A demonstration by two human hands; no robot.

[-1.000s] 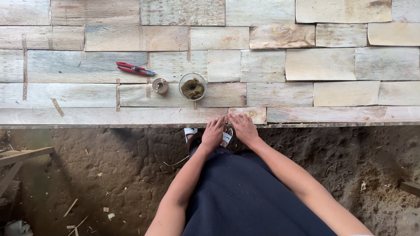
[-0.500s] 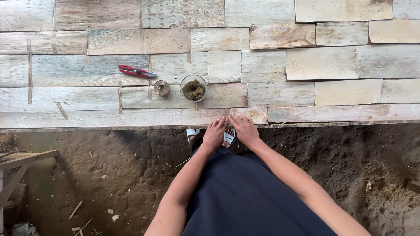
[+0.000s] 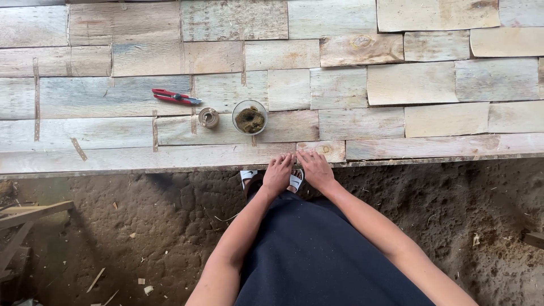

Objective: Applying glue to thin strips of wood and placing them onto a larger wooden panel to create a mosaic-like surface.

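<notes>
A patchwork of pale wood strips forms the surface point(image 3: 170, 156) over dirt — our left hand point(image 3: 277, 174) and right hand point(image 3: 315, 169) press flat, empty, on a short wood piece point(image 3: 328, 151) lying crosswise at its near edge.

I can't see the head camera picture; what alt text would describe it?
Seen from above, a person's left hand and right hand press side by side on the front edge of a patchwork panel of pale wooden veneer pieces. Behind them lie a round glass bowl of brown paste, a small tape roll and a red utility knife; below is dirt floor.
</notes>
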